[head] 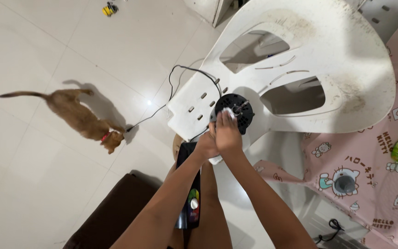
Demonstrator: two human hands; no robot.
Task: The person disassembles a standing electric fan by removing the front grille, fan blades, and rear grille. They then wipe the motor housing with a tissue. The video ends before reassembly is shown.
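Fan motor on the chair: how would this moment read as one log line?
right hand: cloth pressed on black fan motor | left hand: beside it, grip unclear | motor on white plastic chair | ginger cat on floor

Bright, floor glare, wide-angle distortion

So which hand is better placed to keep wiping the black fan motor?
Probably the right hand: its fingers press a white cloth onto the black fan motor. The left hand sits lower, beside it, near the stand.
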